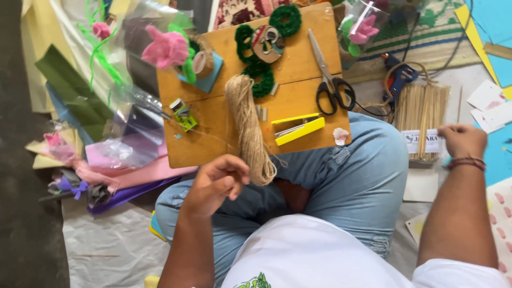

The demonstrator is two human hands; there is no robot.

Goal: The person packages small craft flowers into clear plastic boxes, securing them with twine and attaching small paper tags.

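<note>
Wooden board [213, 144], right hand [463, 140] on skewer bundle [421, 109]

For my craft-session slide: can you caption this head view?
Seated crafter's left hand by a jute twine hank on a wooden board; right hand on a bundle of sticks.

On my lap sits a wooden board [213, 144]: jute twine skein [248, 128], black scissors [329, 80], yellow stapler [298, 129], green yarn rings [261, 74] and a tape roll [201, 61] all lie on it.
</note>
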